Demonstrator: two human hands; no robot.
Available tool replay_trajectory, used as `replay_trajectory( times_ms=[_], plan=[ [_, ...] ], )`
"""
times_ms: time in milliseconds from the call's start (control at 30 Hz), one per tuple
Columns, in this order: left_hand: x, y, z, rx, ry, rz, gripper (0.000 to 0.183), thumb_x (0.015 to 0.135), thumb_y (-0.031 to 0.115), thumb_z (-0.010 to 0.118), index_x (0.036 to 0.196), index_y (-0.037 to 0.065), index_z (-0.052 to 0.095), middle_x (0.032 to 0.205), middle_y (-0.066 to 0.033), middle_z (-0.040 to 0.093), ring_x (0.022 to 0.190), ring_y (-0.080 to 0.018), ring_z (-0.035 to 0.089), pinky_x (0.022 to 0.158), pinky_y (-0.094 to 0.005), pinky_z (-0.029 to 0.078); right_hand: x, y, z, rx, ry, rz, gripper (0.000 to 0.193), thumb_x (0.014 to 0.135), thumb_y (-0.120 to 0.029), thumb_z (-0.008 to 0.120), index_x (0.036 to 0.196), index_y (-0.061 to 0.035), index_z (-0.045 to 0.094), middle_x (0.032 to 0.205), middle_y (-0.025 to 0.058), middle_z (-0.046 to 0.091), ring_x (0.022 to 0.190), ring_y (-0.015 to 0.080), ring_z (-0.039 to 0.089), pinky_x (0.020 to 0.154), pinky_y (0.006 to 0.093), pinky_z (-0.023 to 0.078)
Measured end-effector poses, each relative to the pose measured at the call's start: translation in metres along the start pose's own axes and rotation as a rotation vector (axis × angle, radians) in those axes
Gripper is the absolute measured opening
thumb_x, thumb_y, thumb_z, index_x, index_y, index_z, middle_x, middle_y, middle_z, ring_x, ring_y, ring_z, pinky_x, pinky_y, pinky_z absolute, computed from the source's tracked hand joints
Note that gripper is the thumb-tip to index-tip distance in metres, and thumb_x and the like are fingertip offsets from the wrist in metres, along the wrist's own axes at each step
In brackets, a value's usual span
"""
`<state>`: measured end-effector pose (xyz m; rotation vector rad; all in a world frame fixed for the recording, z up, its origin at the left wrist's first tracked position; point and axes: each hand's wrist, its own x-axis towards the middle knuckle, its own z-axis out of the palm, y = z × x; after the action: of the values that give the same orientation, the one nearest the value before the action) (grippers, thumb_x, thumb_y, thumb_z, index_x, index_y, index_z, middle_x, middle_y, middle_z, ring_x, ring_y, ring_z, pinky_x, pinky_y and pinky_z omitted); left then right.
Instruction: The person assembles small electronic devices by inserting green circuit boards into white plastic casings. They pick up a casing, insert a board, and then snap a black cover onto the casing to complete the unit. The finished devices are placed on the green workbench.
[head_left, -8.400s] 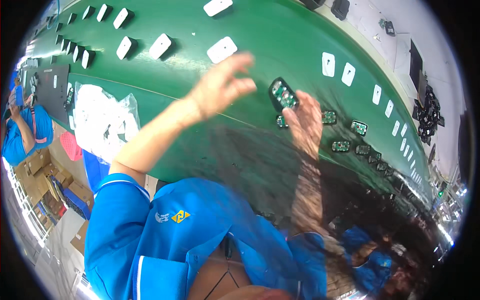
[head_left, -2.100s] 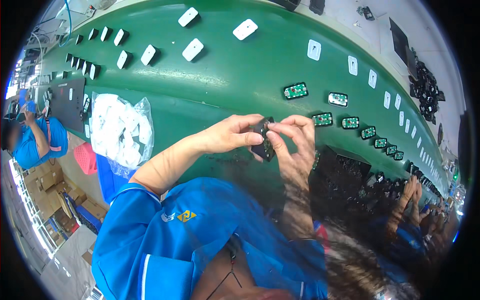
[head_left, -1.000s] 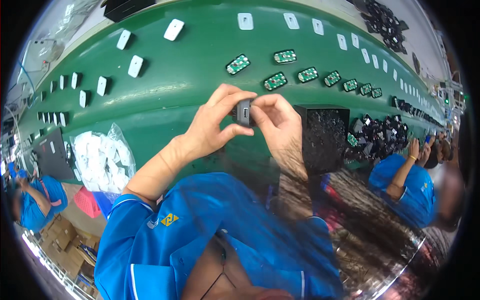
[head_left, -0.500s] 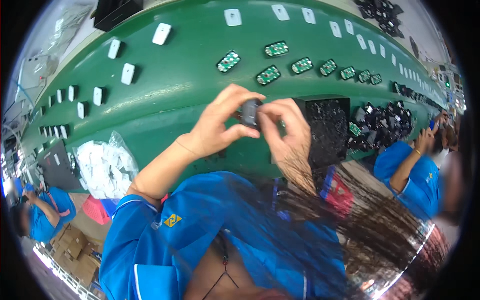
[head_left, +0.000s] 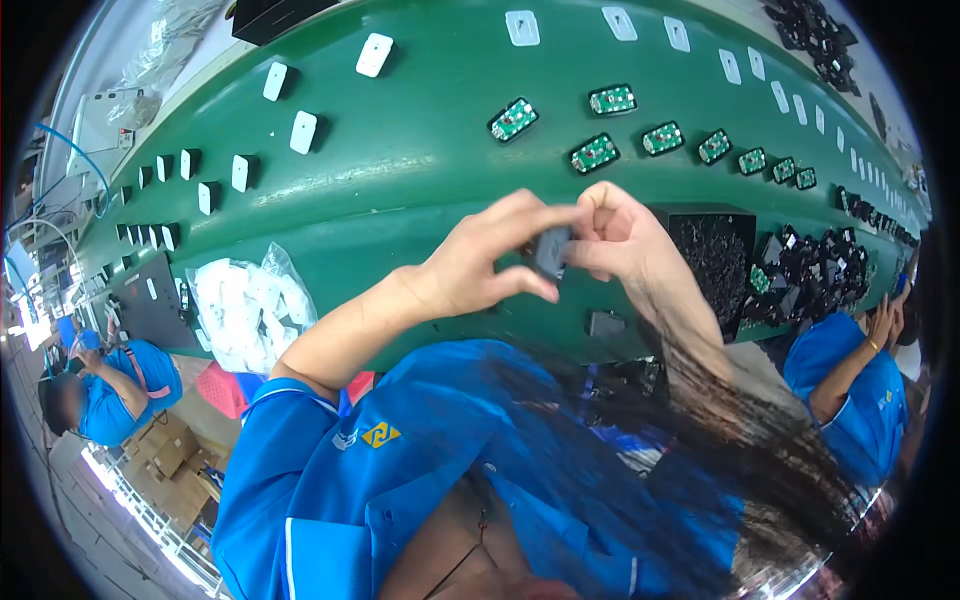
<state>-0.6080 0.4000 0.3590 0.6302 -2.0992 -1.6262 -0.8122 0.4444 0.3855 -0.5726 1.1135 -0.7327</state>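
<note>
My left hand (head_left: 495,248) grips a small black plastic housing (head_left: 550,254) by its edges, thumb below and fingers above, over the near part of the green table. Touching the housing's upper right side, my right hand (head_left: 620,240) has its thumb and fingers pinched together. Whether anything small is in that pinch I cannot make out. A dark block-shaped piece (head_left: 606,323) lies on the table below my right hand. Beyond my hands, several black housings with green circuit boards (head_left: 596,153) rest in a loose row.
A black box of small dark pieces (head_left: 712,262) stands right of my hands, beside a heap of black parts (head_left: 815,270). At left lie a clear bag of white parts (head_left: 250,305) and white-faced pieces (head_left: 304,131). Co-workers sit on both sides.
The whole view has shifted, so table things appear farther right. My right hand has turned, its fingers now pinched higher at the housing's edge. The housing is more tilted; the dark block shows now.
</note>
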Motion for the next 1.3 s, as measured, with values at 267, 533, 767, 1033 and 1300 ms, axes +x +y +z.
replay_trajectory(
  times_ms=[267,533,767,1033,1300],
  plan=[
    [0.015,-0.011,0.002,-0.584,0.151,-0.078,0.055,0.085,0.021,0.068,0.131,0.000,0.047,0.112,-0.0071,0.046,0.103,-0.0185,0.055,0.083,-0.0323,0.056,-0.001,0.023,0.035,-0.512,0.548,-0.708,0.018,0.081,0.000,0.068,0.099,-0.0028,0.068,0.086,0.0058,0.055,0.072,0.0120,0.054,0.063,0.0243,0.046],
    [0.017,-0.008,0.001,-0.357,0.074,-0.207,0.070,0.073,0.036,0.076,0.129,0.003,0.051,0.117,-0.0082,0.051,0.110,-0.0185,0.050,0.092,-0.0336,0.042,-0.009,0.011,0.025,-0.675,0.447,-0.609,0.008,0.082,-0.001,0.066,0.089,-0.0030,0.063,0.080,0.0079,0.053,0.068,0.0149,0.053,0.058,0.0252,0.043],
    [0.023,-0.005,-0.001,0.258,0.091,0.300,0.071,0.064,0.030,0.079,0.127,0.009,0.054,0.113,-0.0130,0.058,0.104,-0.0310,0.058,0.087,-0.0401,0.051,-0.010,0.006,0.000,0.020,0.192,-0.122,0.008,0.086,-0.003,0.065,0.089,-0.0048,0.057,0.081,-0.0016,0.058,0.065,0.0039,0.052,0.053,0.0185,0.040],
    [0.036,-0.015,-0.014,-0.038,0.110,-0.049,0.073,0.065,0.026,0.079,0.131,0.009,0.051,0.112,-0.0108,0.058,0.103,-0.0247,0.058,0.088,-0.0351,0.048,0.019,0.005,0.002,-0.992,0.412,-0.906,0.011,0.079,-0.001,0.066,0.090,-0.0013,0.065,0.086,0.0121,0.062,0.074,0.0234,0.059,0.067,0.0297,0.047],
    [0.102,-0.074,-0.031,-0.722,0.141,-0.184,0.056,0.093,0.042,0.054,0.133,0.003,0.048,0.128,-0.0068,0.056,0.115,-0.0167,0.053,0.099,-0.0312,0.042,0.090,-0.001,-0.048,0.287,-0.019,-0.226,0.052,0.099,-0.042,0.037,0.119,0.0040,0.050,0.108,0.0207,0.061,0.093,0.0266,0.064,0.075,0.0362,0.055]
  ],
)
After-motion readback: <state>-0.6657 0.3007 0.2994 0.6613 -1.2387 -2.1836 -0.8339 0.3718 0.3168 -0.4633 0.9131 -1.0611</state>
